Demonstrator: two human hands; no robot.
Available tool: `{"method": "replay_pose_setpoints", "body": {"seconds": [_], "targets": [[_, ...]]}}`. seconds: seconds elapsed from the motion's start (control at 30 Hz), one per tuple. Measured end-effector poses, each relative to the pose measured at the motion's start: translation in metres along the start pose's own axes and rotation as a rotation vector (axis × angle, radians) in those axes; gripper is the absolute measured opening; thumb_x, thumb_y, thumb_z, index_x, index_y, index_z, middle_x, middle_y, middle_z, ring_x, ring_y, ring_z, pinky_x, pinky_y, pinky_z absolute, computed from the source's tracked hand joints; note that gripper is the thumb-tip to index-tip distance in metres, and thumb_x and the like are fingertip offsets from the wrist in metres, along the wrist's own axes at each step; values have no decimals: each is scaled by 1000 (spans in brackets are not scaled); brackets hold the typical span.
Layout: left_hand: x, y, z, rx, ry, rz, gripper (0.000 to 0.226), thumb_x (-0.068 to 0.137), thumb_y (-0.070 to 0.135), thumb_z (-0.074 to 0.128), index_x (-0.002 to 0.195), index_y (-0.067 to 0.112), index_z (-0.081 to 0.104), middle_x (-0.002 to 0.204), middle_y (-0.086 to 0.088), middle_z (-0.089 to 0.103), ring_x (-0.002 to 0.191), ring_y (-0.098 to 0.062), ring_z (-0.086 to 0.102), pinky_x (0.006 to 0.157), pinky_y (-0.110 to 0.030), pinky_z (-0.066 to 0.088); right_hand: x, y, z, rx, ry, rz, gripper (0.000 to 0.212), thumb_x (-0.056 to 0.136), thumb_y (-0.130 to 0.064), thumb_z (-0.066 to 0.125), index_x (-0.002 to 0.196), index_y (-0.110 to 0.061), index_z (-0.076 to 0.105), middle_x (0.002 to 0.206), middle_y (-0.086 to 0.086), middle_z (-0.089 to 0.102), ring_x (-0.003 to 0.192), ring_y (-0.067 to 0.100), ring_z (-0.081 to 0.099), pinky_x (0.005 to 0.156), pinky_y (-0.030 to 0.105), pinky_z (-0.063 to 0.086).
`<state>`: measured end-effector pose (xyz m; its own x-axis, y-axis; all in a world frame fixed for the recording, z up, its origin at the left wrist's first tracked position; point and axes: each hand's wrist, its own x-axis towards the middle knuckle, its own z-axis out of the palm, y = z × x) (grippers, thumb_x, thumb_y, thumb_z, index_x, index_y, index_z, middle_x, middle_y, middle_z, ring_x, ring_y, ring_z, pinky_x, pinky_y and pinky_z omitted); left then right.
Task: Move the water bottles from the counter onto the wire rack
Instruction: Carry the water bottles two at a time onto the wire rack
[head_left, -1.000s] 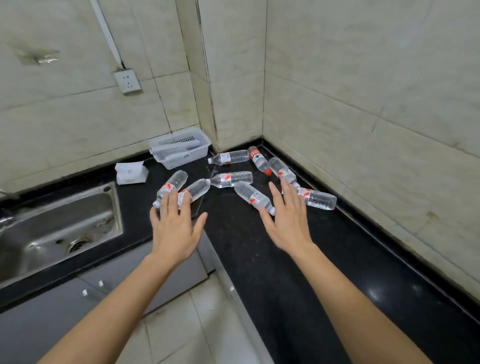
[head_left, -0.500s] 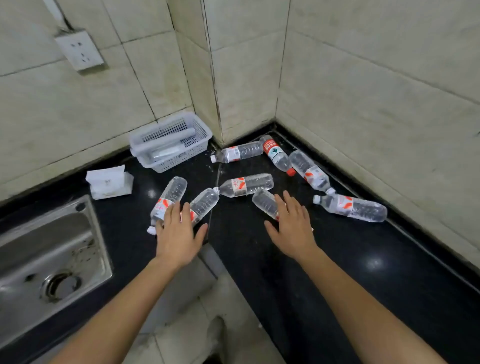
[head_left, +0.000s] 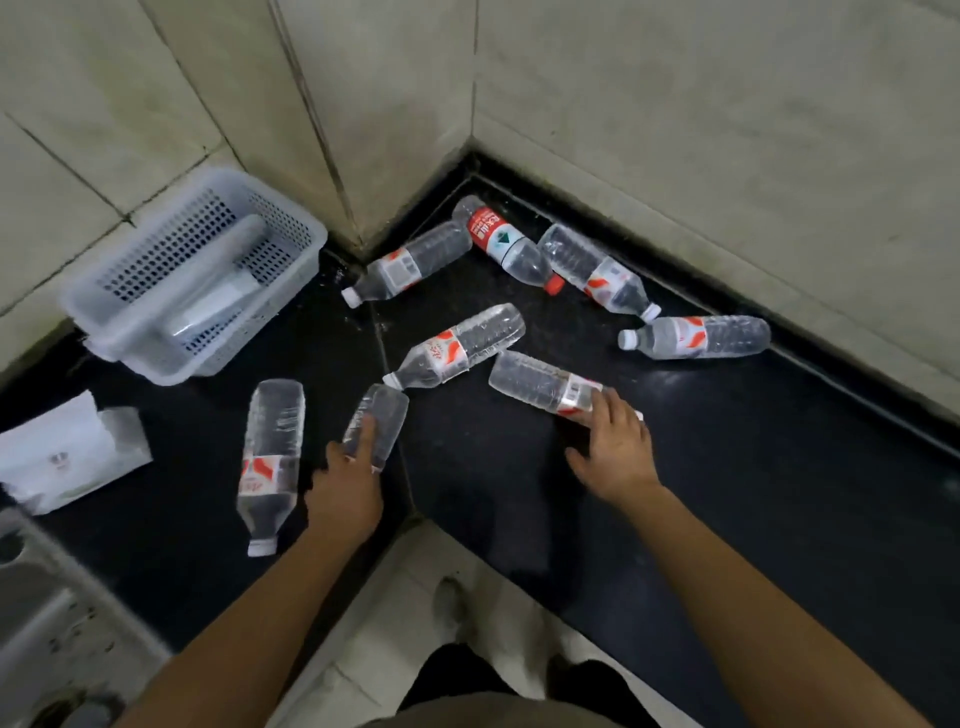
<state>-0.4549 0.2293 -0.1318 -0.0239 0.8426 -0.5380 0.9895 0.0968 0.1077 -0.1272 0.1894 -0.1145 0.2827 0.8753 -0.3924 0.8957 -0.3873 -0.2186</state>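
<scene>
7 water bottles (head_left: 696, 338), 1 basket (head_left: 130, 332), 1 tissue pack (head_left: 67, 457), 2 hands (head_left: 618, 447)

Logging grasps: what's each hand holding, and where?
Nothing lifted. Left hand closing on a lying bottle at its label end; right hand on another bottle near its neck.

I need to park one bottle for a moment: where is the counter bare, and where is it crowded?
Bare: the black counter right of the right hand, below the bottle by the wall. A smaller patch lies between the basket and the leftmost bottle. Crowded: the corner, around the red-label bottle.
</scene>
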Motion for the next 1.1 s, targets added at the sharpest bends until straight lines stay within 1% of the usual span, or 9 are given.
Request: {"method": "replay_pose_setpoints", "body": {"seconds": [0.1, 0.2, 0.33, 0.53, 0.63, 0.73, 0.83, 0.97, 1.1], "targets": [[2, -3, 10, 59, 52, 42, 93, 101, 42, 46, 143, 42, -37, 157, -25, 22, 123, -47, 52, 98, -56, 48, 0, 11, 10, 36, -63, 101, 106, 88, -36, 70, 160, -15, -6, 168, 15, 1, 154, 37, 6, 123, 52, 15], [3, 0, 10, 88, 48, 38, 91, 100, 43, 48, 153, 38, -26, 153, -24, 26, 120, -43, 55, 95, -52, 51, 9, 16, 10, 19, -117, 153, 110, 90, -32, 69, 159, -15, -14, 168, 15, -3, 151, 40, 6, 118, 53, 27], [-4, 15, 2, -133, 34, -28, 94, 94, 47, 60, 157, 39, -10, 142, -23, 33, 108, -43, 60, 88, -49, 51, 25, 22, 1, -118, -104, 124, 99, 93, -31, 64, 160, -12, -6, 161, 10, 25, 138, 39, 27, 105, 47, 43], [-17, 94, -5, -391, -21, 0, 86, 93, 41, 63, 160, 24, 12, 151, -25, 17, 123, -49, 51, 101, -47, 45, 31, 42, 3, -104, -99, 62, 88, 96, -26, 62, 161, -23, 2, 150, 12, 36, 137, 32, 38, 110, 48, 35], [-11, 118, -14, -56, -2, 103, 85, 85, 36, 67, 155, 27, 21, 155, -23, 12, 138, -44, 30, 107, -53, 39, 30, 54, 6, 7, -112, 34, 81, 97, -8, 55, 160, -27, 8, 146, 13, 39, 130, 33, 44, 104, 49, 43], [-2, 129, -17, 441, 74, 311, 85, 87, 32, 66, 157, 24, 19, 163, -24, 4, 151, -43, 4, 118, -58, 18, 26, 67, 4, 145, -179, 4, 73, 102, -14, 51, 161, -27, 11, 150, 14, 39, 133, 36, 42, 107, 51, 42], [14, 136, -17, 549, 30, 461, 80, 93, 28, 62, 159, 21, 16, 168, -17, -2, 155, -35, -7, 122, -61, 5, 16, 77, -2, 230, -173, -37, 69, 102, -20, 54, 161, -21, 16, 152, 16, 43, 134, 38, 44, 112, 47, 37], [15, 150, -5, 549, -94, 626, 80, 92, 29, 64, 159, 26, 19, 168, -6, 14, 156, -27, 5, 121, -62, 1, 12, 85, -38, 263, -146, -95, 65, 101, -21, 57, 159, -20, 26, 151, 9, 49, 132, 32, 43, 110, 38, 37], [12, 155, -2, 322, 26, 638, 60, 81, 39, 72, 137, 23, 59, 139, -4, 61, 134, -28, 53, 111, -61, 30, 12, 86, -92, 313, 4, -181, 55, 99, -26, 62, 150, -21, 43, 139, 5, 59, 125, 27, 47, 105, 33, 39]]}}
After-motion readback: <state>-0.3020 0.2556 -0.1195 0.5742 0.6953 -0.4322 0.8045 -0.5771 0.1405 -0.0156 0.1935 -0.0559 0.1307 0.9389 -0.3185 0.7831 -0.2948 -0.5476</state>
